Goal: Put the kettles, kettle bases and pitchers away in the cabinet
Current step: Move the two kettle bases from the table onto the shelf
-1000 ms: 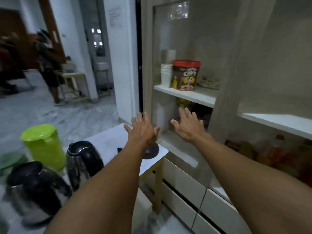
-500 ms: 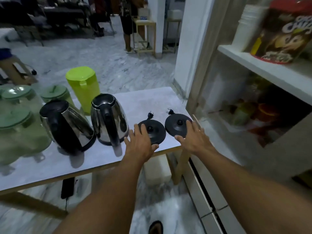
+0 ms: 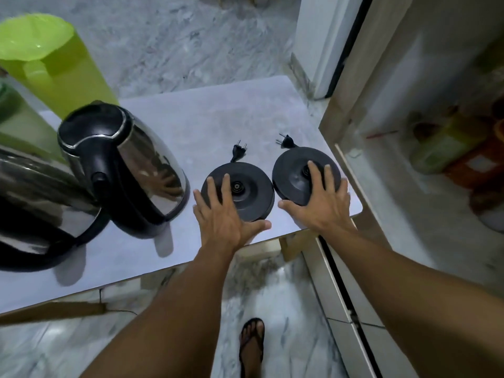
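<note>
Both arms reach forward and down over the near edge of the pale grey table (image 3: 191,124), palms down, forearms nearly parallel. The left hand (image 3: 223,214) lies flat on the near left part of the left round black plastic kettle base (image 3: 245,190), fingers spread and extended over its top, thumb stretched out to the right along the base's near rim. Nothing is gripped there; the hand is splayed wide on the disc. The right hand (image 3: 319,200) presses down on the right round black plastic kettle base (image 3: 294,173), fingers fanned across the top towards its centre, thumb pointing left off the near edge. That one is spread flat too, not curled round anything.

The two bases sit side by side near the table's right front corner, almost touching, each with a short black two-pin plug (image 3: 240,148) sticking out at the far side. Left of them stands a shiny stainless-steel kettle with a black handle and lid (image 3: 122,165), and a second steel kettle (image 3: 35,203) lies partly out of view at the left edge. Behind those stands a lime-green plastic pitcher (image 3: 57,69). The open cabinet (image 3: 351,91) is just right of the table, its shelf contents blurred. A sandalled foot (image 3: 252,342) shows on the marble floor below.
</note>
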A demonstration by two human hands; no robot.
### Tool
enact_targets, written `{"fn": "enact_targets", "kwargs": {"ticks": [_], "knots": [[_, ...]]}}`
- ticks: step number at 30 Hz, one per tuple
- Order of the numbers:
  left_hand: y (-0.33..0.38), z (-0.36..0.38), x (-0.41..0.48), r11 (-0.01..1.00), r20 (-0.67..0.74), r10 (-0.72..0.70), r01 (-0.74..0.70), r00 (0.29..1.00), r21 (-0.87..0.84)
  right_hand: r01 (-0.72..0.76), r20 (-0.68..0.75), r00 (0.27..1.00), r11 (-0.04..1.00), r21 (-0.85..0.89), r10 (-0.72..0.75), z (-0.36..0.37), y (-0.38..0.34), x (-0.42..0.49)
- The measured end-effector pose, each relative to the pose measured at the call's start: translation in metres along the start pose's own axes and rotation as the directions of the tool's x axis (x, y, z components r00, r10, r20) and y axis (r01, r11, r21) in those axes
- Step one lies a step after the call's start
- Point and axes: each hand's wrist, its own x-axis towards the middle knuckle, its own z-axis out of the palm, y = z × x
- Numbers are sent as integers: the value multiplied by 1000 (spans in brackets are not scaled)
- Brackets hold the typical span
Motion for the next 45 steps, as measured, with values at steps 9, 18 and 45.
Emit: {"fn": "enact_targets", "kwargs": {"ticks": [9,18,45], "knots": [[5,7,11,998,-64,-41,39,997,-44,-37,-88,995,997,72,43,13,-4,13],[21,-1,0,997,-74,-55,58,996,49,-8,-185,982,990,139,34,10,-1,-2],[15,-44,-75,961,28,147,-149,989,234,-68,-194,977,989,131,93,-25,7,-79]]}}
